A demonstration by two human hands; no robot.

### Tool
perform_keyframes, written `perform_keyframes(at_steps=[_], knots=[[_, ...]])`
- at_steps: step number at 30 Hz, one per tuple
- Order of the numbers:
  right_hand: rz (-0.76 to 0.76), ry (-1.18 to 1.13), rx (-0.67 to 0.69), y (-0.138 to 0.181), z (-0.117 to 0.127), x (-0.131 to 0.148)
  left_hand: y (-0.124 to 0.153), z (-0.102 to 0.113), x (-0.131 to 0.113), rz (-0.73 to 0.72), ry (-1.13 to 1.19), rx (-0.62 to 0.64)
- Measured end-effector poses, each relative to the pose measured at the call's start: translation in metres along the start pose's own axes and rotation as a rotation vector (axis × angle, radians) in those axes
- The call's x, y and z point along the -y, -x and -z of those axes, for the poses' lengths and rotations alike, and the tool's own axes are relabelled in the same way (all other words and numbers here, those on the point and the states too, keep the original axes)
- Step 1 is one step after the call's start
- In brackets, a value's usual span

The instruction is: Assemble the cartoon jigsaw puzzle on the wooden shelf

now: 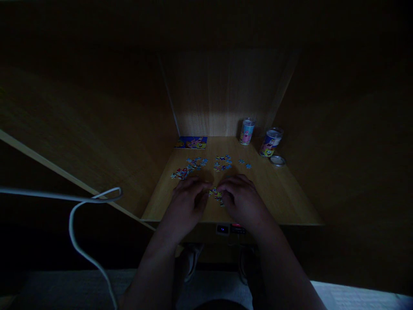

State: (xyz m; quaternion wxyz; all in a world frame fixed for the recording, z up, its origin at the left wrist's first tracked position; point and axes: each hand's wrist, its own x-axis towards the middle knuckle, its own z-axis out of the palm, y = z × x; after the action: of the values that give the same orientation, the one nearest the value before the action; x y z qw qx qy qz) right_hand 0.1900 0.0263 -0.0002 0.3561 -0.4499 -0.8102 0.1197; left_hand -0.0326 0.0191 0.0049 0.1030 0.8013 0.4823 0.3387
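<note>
Both hands meet over a small cluster of yellowish jigsaw puzzle pieces (218, 194) near the shelf's front edge. My left hand (189, 196) has its fingers curled, with thumb and index finger pinched at a puzzle piece (211, 192) on the cluster's left side. From the right, my right hand (240, 196) bends over the cluster, its fingertips closed on pieces there; the dim light and the fingers partly hide them. Just beyond the left hand lies a heap of loose pieces (182, 173). More blue-toned pieces (222, 162) lie beyond the gap between the hands.
A cartoon picture sheet (193, 142) lies at the back left of the wooden shelf (284, 202). Two cartoon-printed cans (247, 132) stand at the back right, a round lid (277, 160) beside the nearer one. A white cable (75, 237) hangs at left.
</note>
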Motion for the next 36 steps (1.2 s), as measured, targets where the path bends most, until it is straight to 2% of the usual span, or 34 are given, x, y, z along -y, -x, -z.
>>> perform_keyframes(at_steps=[5,11,19,31,36], knots=[[-0.002,0.004,-0.005,0.000,0.001,0.000,-0.002,-0.001,-0.006,-0.007,-0.024,0.015],[-0.018,-0.005,0.008,0.000,0.002,0.002,-0.004,-0.001,-0.006,0.064,-0.030,-0.049],[0.000,-0.001,-0.012,0.000,0.000,0.000,0.000,-0.001,0.007,0.049,0.033,0.001],[0.003,0.006,-0.009,0.000,0.001,0.001,-0.004,0.003,0.005,0.091,0.023,0.076],[-0.005,-0.003,-0.017,0.001,-0.001,0.000,-0.003,0.007,0.005,0.117,0.154,0.092]])
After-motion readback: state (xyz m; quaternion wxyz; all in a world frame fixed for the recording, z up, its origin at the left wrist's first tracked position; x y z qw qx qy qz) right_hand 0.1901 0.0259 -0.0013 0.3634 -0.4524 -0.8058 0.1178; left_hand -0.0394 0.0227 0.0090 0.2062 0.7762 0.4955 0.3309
